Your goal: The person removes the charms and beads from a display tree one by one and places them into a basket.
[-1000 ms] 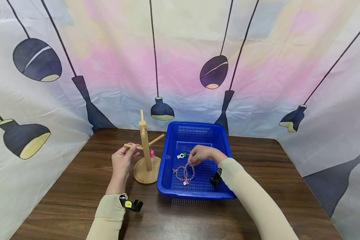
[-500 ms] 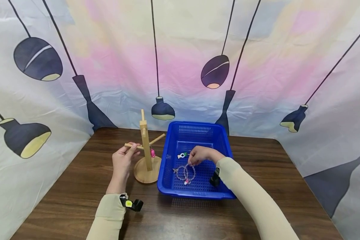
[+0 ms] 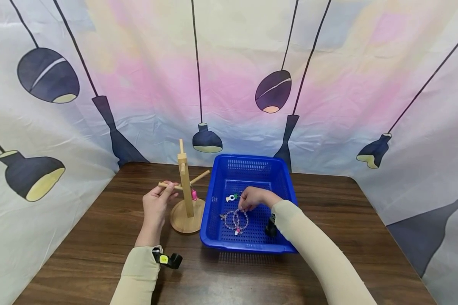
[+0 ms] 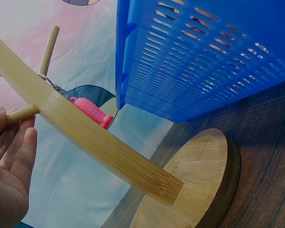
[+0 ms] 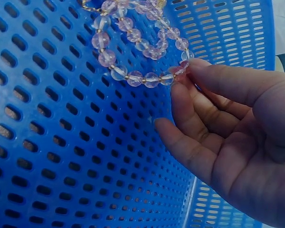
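Observation:
A beaded bracelet (image 5: 135, 79) of clear and pink beads is pinched between the thumb and forefinger of my right hand (image 3: 253, 198), inside the blue basket (image 3: 248, 245). Overlapping it is a second beaded bracelet (image 3: 229, 221), and a pink-and-white charm (image 3: 237, 231) lies at their lower edge. With thumb and fingers my left hand (image 3: 157, 203) grips a side peg (image 4: 23, 114) of the wooden stand (image 3: 185, 190). From another peg of that stand hangs a pink keychain (image 4: 91, 111) on a metal ring.
A green-and-white keychain (image 3: 232, 198) lies in the basket beyond the bracelets. The stand's round base (image 3: 183, 224) is close to the basket's left side, on a brown wooden table (image 3: 351, 220). Behind the table hangs a printed cloth (image 3: 236, 51).
The right wrist and forearm have shifted slightly left and downward, with the fingers still pinching the bracelet. My left hand stays on the peg.

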Available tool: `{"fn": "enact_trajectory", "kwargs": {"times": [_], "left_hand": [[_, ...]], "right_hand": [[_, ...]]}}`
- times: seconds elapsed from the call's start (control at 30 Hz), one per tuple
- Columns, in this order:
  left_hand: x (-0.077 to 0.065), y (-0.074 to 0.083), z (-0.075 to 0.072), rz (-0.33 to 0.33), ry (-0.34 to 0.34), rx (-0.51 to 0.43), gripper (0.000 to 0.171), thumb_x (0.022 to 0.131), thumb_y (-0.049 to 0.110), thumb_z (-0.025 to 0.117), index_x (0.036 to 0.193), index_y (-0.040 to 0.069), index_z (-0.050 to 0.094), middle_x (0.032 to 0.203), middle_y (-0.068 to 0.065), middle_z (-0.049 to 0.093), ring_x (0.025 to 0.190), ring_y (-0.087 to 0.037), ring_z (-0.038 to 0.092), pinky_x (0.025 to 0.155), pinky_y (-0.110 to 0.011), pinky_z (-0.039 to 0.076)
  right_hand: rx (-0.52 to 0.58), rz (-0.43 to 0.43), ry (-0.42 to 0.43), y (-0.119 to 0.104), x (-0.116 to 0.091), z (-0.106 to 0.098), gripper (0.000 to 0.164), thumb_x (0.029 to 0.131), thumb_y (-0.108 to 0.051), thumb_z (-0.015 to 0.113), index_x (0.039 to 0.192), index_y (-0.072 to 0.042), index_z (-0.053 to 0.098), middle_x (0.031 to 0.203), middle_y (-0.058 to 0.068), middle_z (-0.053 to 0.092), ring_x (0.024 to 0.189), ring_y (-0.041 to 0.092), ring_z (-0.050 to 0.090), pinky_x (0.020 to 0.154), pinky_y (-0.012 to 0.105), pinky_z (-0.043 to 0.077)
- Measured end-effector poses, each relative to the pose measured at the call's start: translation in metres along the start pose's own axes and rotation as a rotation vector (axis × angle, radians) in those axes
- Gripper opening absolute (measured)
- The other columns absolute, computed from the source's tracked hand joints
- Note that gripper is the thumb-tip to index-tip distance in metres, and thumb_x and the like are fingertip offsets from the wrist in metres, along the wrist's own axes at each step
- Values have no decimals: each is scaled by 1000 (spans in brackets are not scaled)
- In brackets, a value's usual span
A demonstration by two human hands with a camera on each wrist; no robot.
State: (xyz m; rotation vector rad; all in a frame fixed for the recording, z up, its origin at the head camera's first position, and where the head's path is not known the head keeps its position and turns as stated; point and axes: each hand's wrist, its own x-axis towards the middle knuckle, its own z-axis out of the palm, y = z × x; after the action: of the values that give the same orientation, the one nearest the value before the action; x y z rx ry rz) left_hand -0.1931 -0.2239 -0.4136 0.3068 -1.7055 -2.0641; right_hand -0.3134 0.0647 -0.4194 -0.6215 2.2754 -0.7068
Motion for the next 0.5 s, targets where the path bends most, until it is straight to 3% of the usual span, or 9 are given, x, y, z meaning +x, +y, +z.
{"fn": "enact_trajectory", "kwargs": {"times": [0.23,0.5], "left_hand": [[2,-2,0,17,-13,-84,24,100,3,64,83,19,70,78,16,76,78,3,73,70,-13,62],[2,-2,-1,4,-2,-58,25,100,4,64,81,21,70,77,17,75,77,4,72,70,-13,61]], "right_hand": [[0,22,20,0,2,3,18,100,-3,60,102,1,77,107,15,78,97,20,74,91,36,64],[-16,41,30,3,7,6,17,98,0,60,100,1,77,106,16,78,96,21,74,87,34,64]]}}
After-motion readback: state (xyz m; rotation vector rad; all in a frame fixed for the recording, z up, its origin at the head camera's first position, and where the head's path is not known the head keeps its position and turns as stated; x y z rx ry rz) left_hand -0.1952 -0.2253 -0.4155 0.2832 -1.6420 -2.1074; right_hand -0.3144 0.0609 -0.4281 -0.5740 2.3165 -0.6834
